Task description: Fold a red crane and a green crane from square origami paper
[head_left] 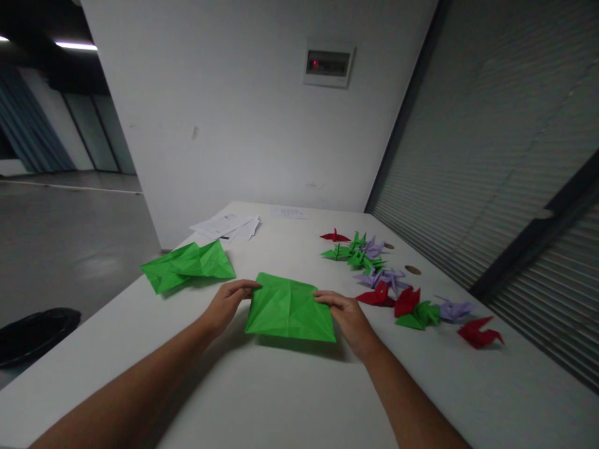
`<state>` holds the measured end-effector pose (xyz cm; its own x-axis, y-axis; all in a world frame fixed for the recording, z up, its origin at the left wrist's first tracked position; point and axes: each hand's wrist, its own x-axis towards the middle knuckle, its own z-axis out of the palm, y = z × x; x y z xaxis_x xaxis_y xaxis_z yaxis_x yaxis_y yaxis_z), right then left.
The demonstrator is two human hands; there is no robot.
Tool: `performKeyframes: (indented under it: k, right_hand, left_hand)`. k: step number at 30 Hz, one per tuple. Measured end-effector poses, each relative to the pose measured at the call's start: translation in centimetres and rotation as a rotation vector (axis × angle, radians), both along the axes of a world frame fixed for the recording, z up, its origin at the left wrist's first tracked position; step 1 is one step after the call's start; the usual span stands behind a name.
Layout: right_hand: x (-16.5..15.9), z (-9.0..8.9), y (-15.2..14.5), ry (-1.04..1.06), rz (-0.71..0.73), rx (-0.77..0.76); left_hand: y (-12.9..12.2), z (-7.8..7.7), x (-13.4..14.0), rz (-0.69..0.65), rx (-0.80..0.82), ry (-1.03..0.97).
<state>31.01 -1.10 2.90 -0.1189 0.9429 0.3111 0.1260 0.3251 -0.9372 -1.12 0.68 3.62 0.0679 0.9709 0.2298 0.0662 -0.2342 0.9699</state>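
Note:
A green sheet of origami paper with crease lines is held between both hands, its near edge raised a little above the table and casting a shadow. My left hand pinches its upper left edge between thumb and fingers. At the upper right corner, my right hand grips the sheet, fingers on top and the thumb hidden. Farther left lie creased green sheets, overlapping each other near the table's left edge.
Folded paper cranes in green, purple and red spread along the right side of the white table. Printed papers lie at the back left. A black-lined bin stands on the floor at left. Blinds run along the right.

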Motion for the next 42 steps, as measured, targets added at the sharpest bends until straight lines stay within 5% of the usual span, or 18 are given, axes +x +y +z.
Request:
performKeyframes:
  k: [6,13,18,23,30,42]
  right_hand:
    - [0.2,-1.0,0.4,-0.14,0.047,-0.037]
    - [0.0,-1.0,-0.4,-0.541,0.093,0.067]
    - [-0.4,-0.6,-0.9,-0.728,0.076,0.13]
    - [-1.4,-0.6,-1.4,-0.873,0.101,0.216]
    - [-3.8,-0.5,-2.7,-1.055,0.336,0.152]
    - [-2.2,-1.1,-2.3,-1.176,0.283,0.101]
  left_hand:
    - [0.9,-1.0,0.0,-0.092,-0.046,0.279]
    - [0.3,-1.5,0.2,-0.041,0.386,0.941]
    - [-1.3,-1.4,1.5,-0.329,0.563,1.003]
    - [-1.9,-2.3,2.0,-0.484,0.561,1.161]
    - [-1.7,-2.8,1.9,-0.497,0.555,1.218]
    - [-1.9,-2.5,1.4,-0.465,0.476,1.374]
